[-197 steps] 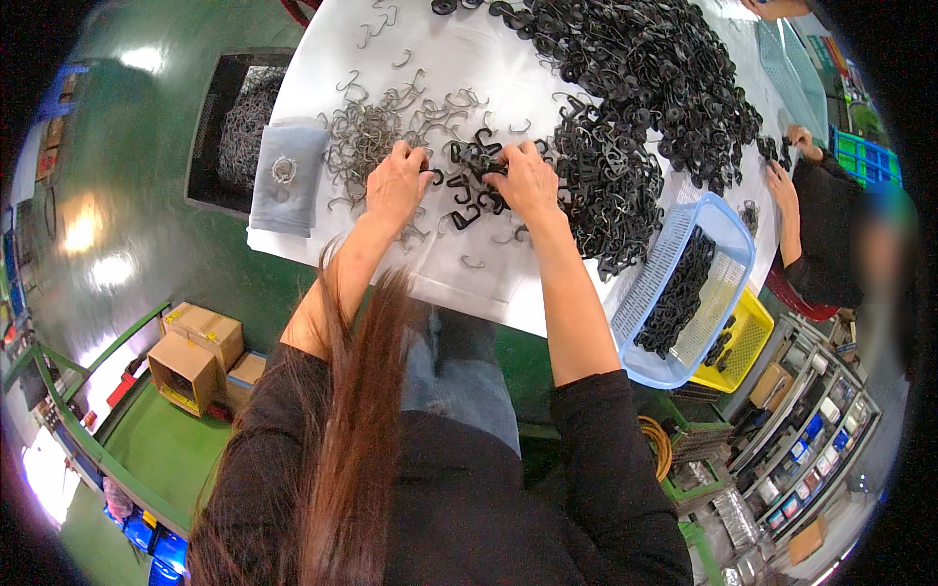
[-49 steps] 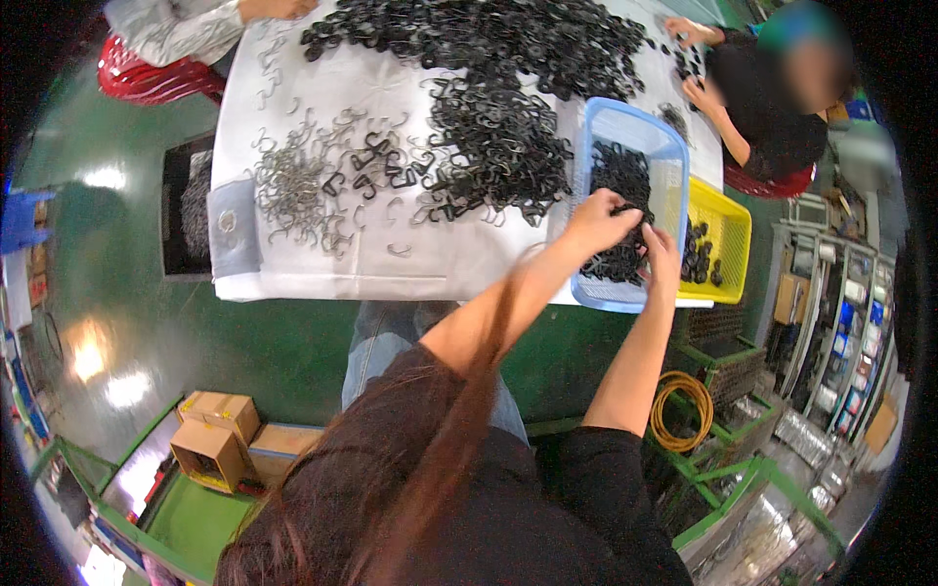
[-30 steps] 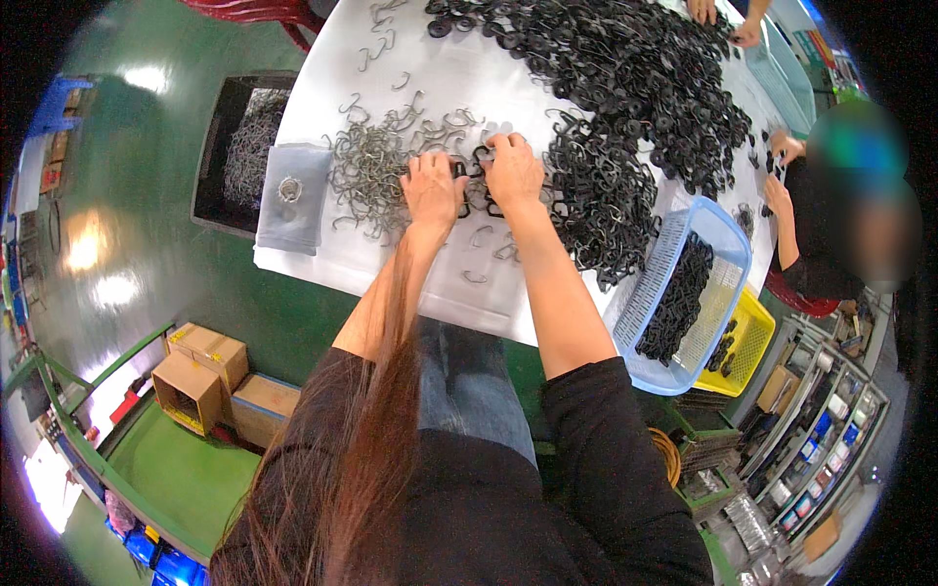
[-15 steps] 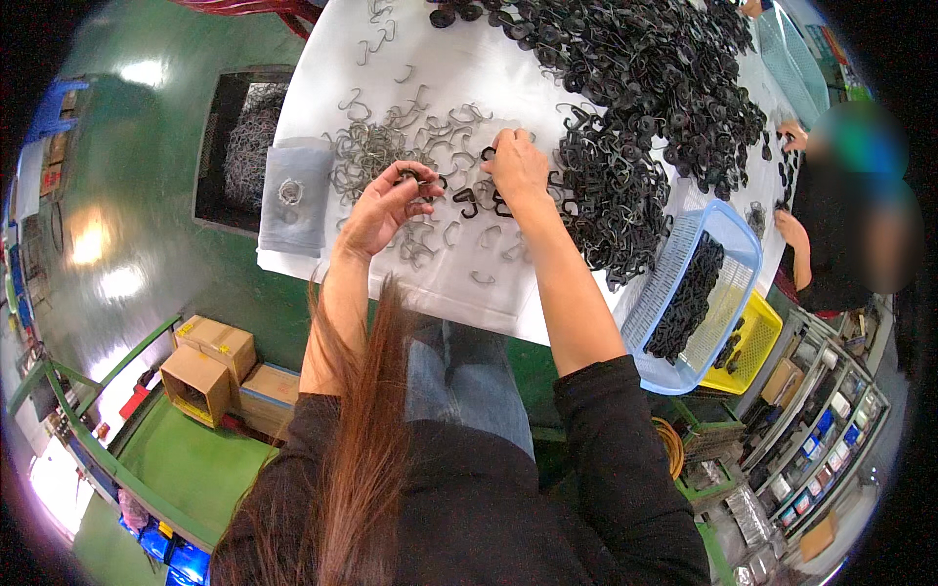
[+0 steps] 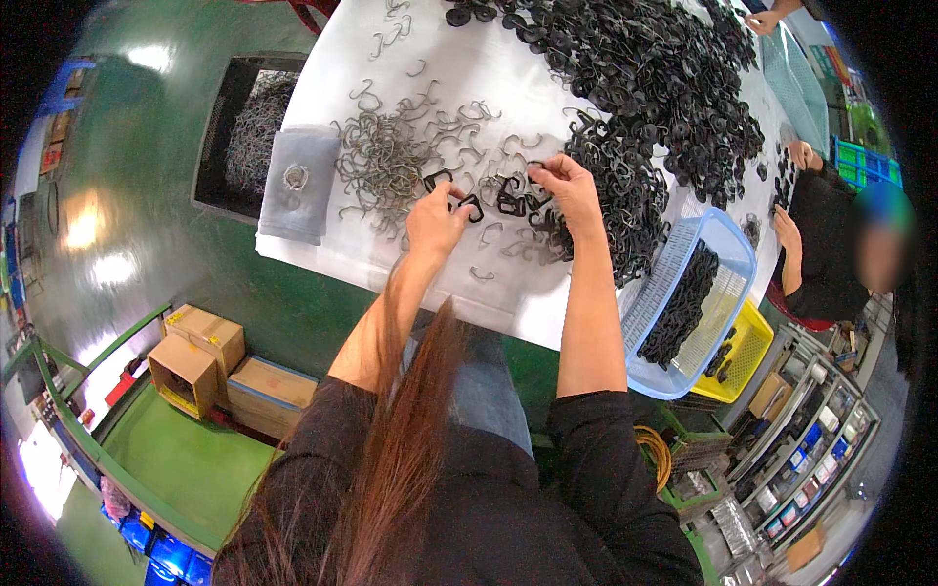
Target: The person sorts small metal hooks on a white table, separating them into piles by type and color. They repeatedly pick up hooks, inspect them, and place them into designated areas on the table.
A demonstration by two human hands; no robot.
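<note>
My left hand [image 5: 437,223] is closed on black hook-shaped pieces [image 5: 471,207], which stick out around its fingers over the white table [image 5: 381,259]. Thumb and fingers of my right hand [image 5: 573,195] pinch together at a small dark piece [image 5: 534,167], mostly covered by the fingertips. Between the hands lie several loose black clips [image 5: 510,198]. Bare bent metal hooks [image 5: 376,156] form a tangled pile just beyond my left hand. To the right of my right hand spreads a large heap of black hooks [image 5: 625,200].
A blue basket [image 5: 639,337] holding black pieces stands at the table's right edge, beside a yellow basket [image 5: 752,363]. A grey plastic sheet [image 5: 298,215] lies at the left corner, near a dark crate of wire parts [image 5: 259,137]. A co-worker's hands [image 5: 788,234] are at the far right.
My left hand has moved right and slightly down, and its back now faces up. My right hand has shifted right and a little nearer, away from the loose clips.
</note>
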